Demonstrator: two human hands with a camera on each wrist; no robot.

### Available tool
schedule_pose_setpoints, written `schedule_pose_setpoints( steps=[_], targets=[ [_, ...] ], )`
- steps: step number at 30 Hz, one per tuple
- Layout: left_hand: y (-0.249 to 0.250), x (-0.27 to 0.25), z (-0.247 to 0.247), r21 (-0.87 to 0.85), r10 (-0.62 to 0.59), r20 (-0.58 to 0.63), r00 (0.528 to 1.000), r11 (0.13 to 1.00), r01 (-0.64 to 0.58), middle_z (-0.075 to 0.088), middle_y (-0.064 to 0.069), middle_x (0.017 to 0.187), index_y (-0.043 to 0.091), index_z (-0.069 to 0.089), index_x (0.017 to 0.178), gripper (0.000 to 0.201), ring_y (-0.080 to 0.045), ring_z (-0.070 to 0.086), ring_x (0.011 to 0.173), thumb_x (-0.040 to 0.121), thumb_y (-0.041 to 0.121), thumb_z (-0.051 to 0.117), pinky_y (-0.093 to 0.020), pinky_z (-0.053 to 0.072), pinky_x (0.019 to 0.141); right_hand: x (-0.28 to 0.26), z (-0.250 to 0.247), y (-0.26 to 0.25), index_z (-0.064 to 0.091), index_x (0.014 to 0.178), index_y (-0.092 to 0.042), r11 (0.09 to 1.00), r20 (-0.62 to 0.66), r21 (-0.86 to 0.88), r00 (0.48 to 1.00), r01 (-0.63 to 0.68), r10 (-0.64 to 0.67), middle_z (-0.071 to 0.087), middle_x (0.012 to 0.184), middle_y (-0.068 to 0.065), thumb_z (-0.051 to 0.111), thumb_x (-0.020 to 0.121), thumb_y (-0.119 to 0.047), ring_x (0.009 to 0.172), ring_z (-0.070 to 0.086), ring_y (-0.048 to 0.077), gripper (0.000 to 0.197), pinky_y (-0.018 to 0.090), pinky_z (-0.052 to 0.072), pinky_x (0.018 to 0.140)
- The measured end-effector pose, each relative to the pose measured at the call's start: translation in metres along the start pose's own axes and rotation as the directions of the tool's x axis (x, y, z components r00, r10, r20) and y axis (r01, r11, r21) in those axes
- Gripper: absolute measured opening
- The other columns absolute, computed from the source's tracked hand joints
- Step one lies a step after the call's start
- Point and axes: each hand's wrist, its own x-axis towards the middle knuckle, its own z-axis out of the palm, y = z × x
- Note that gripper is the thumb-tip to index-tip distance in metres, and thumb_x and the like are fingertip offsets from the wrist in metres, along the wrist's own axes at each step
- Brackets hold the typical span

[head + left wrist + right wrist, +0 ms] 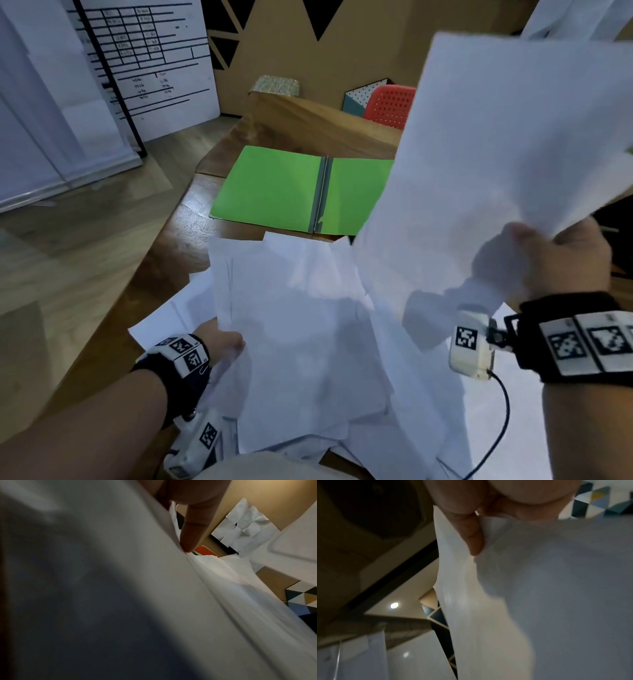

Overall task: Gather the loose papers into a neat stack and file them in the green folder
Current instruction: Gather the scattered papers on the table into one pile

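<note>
The right hand point(561, 260) pinches a raised white sheet point(507, 137) above the table point(308, 126); the left hand point(222, 342) grips the edge of the loose papers point(301, 325). The green folder point(274, 188) lies open just beyond them.

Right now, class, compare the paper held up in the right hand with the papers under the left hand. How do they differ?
The raised paper is lifted off the desk, while the loose pile lies on it. The right hand grips the raised paper at its lower edge; the left hand holds the pile's left side. The raised paper covers part of the green folder; the pile lies short of it. Both are plain white.
</note>
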Motion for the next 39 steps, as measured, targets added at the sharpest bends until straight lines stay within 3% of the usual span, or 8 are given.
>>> schedule_pose_setpoints(
  steps=[3, 5, 8, 11, 16, 21, 29, 39],
  targets=[
    [0.002, -0.001, 0.000, 0.045, -0.017, -0.024, 1.000, 0.999, 0.018, 0.055, -0.012, 0.095, 0.007, 0.054, 0.083, 0.006, -0.027, 0.050, 0.088, 0.080, 0.003, 0.057, -0.029, 0.039, 0.078, 0.003, 0.010, 0.003, 0.058, 0.073, -0.023, 0.980, 0.023, 0.195, 0.999, -0.048, 0.045, 0.054, 0.059, -0.004, 0.063, 0.069, -0.004, 0.049, 0.052, 0.013, 0.020, 0.025, 0.043, 0.054],
    [0.001, 0.000, -0.001, 0.026, -0.012, -0.011, 1.000, 1.000, 0.013, 0.058, -0.015, 0.097, 0.005, 0.054, 0.089, 0.012, -0.028, 0.050, 0.088, 0.078, 0.003, 0.058, -0.031, 0.040, 0.079, -0.003, 0.025, 0.022, 0.060, 0.080, -0.017, 0.993, 0.078, 0.013, 0.990, -0.115, 0.114, 0.056, 0.059, -0.002, 0.062, 0.068, -0.005, 0.042, 0.053, 0.006, 0.017, 0.015, 0.040, 0.044],
    [0.003, -0.003, -0.003, -0.119, -0.025, 0.002, 1.000, 0.993, 0.025, 0.061, -0.020, 0.112, -0.003, 0.057, 0.108, 0.037, -0.031, 0.054, 0.096, 0.074, 0.011, 0.064, -0.035, 0.043, 0.086, -0.016, 0.051, 0.069, 0.059, 0.094, -0.008, 0.935, 0.185, -0.258, 0.938, -0.242, 0.293, 0.065, 0.067, -0.004, 0.064, 0.065, -0.004, 0.078, 0.059, 0.017, 0.029, 0.009, 0.039, 0.051],
    [0.006, -0.009, -0.001, -0.227, 0.031, 0.012, 0.999, 0.973, -0.028, 0.058, -0.013, 0.123, 0.004, 0.052, 0.126, 0.046, -0.026, 0.050, 0.102, 0.086, 0.026, 0.062, -0.031, 0.036, 0.089, -0.047, 0.071, 0.101, 0.046, 0.130, 0.001, 0.800, 0.232, -0.556, 0.881, -0.228, 0.412, 0.059, 0.118, 0.021, 0.057, 0.084, 0.002, 0.111, 0.056, 0.032, 0.048, 0.021, 0.046, 0.081],
    [0.007, -0.011, 0.002, -0.013, 0.099, 0.030, 0.995, 0.995, -0.099, 0.062, -0.010, 0.122, 0.010, 0.054, 0.124, 0.066, -0.028, 0.056, 0.112, 0.066, 0.028, 0.081, -0.030, 0.039, 0.092, -0.090, 0.088, 0.118, 0.030, 0.142, -0.008, 0.747, 0.429, -0.520, 0.630, -0.413, 0.647, 0.049, 0.137, 0.018, 0.067, 0.081, -0.009, 0.118, 0.054, 0.033, 0.072, 0.039, 0.047, 0.094],
    [0.017, -0.015, 0.002, 0.171, 0.054, -0.005, 0.999, 0.984, -0.052, 0.058, -0.013, 0.129, 0.008, 0.051, 0.125, 0.067, -0.031, 0.053, 0.119, 0.066, 0.025, 0.080, -0.032, 0.040, 0.097, -0.066, 0.038, 0.125, 0.032, 0.141, -0.017, 0.412, -0.080, -0.793, 0.746, -0.449, 0.661, 0.036, 0.140, 0.018, 0.068, 0.075, -0.035, 0.123, 0.045, 0.041, 0.078, 0.046, 0.042, 0.101],
    [0.025, -0.007, -0.001, -0.238, 0.046, 0.040, 0.998, 0.971, -0.035, 0.063, -0.020, 0.100, -0.009, 0.059, 0.112, 0.047, -0.041, 0.060, 0.107, 0.067, -0.007, 0.074, -0.044, 0.047, 0.094, -0.056, -0.012, 0.139, 0.036, 0.134, 0.001, 0.359, -0.321, -0.495, 0.551, -0.791, 0.770, 0.055, 0.126, 0.028, 0.077, 0.071, -0.030, 0.101, 0.059, 0.041, 0.082, 0.050, 0.049, 0.090],
    [0.027, 0.001, 0.022, -0.132, 0.030, 0.090, 0.996, 0.991, -0.018, 0.058, -0.022, 0.127, -0.002, 0.052, 0.124, 0.058, -0.038, 0.054, 0.116, 0.070, -0.002, 0.074, -0.044, 0.042, 0.101, -0.055, -0.029, 0.124, 0.043, 0.137, 0.001, 0.573, -0.134, -0.587, 0.766, -0.573, 0.628, 0.049, 0.138, 0.024, 0.057, 0.090, -0.016, 0.124, 0.049, 0.039, 0.051, 0.038, 0.038, 0.101]
  ],
)
